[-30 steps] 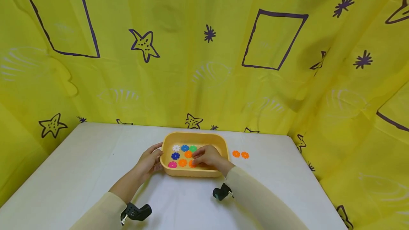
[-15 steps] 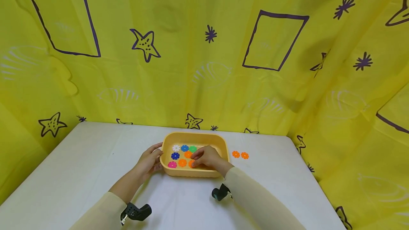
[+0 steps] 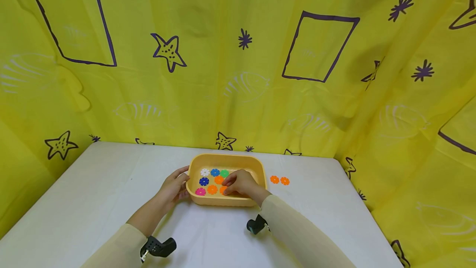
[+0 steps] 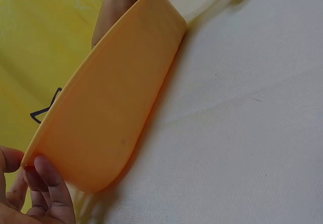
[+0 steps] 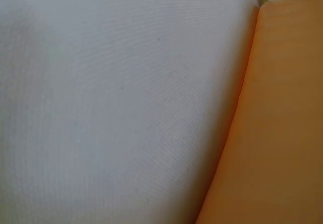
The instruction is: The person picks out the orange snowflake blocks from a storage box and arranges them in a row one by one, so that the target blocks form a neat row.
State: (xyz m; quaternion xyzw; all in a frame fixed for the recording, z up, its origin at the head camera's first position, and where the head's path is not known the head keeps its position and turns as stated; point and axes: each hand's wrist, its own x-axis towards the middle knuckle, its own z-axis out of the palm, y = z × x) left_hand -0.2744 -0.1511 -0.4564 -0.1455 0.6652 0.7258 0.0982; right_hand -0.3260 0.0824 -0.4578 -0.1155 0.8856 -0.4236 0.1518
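A yellow-orange plastic tray sat near the far edge of the white tabletop, roughly at its middle. The left hand gripped the tray's left wall, fingers curled round the rim. The right hand reached inside, its fingertips apparently pinching an orange flower disc at the near wall, though the grip was partly hidden. Two more orange discs lay on the tabletop just right of the tray.

My head cam looks down and forward over the whole table; both wrist cams sit super close, sharing the yellow tray's outer wall.
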